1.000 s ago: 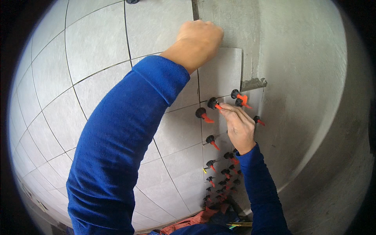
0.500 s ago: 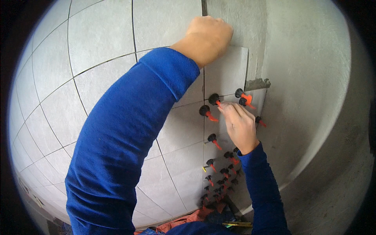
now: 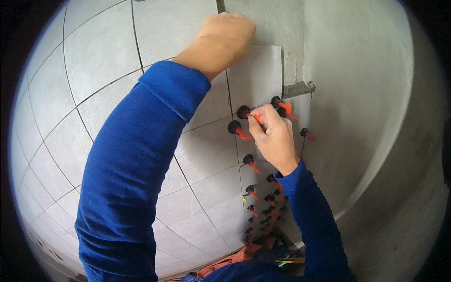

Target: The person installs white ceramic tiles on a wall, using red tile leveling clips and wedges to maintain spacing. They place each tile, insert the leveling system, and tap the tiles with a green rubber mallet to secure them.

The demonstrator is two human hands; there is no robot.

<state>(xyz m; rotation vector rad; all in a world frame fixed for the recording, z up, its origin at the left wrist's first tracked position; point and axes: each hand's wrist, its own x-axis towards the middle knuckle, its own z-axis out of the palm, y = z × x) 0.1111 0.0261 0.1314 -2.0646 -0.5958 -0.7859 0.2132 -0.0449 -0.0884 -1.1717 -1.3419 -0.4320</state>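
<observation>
Two hands curl: right pinching red-handled clip; left, hold hidden, by tile edge.

An orange-handled clip sits at the pale tile's lower edge.

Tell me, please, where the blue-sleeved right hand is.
In the head view, the right hand pinches a round black knob's red handle, right of centre.
</observation>
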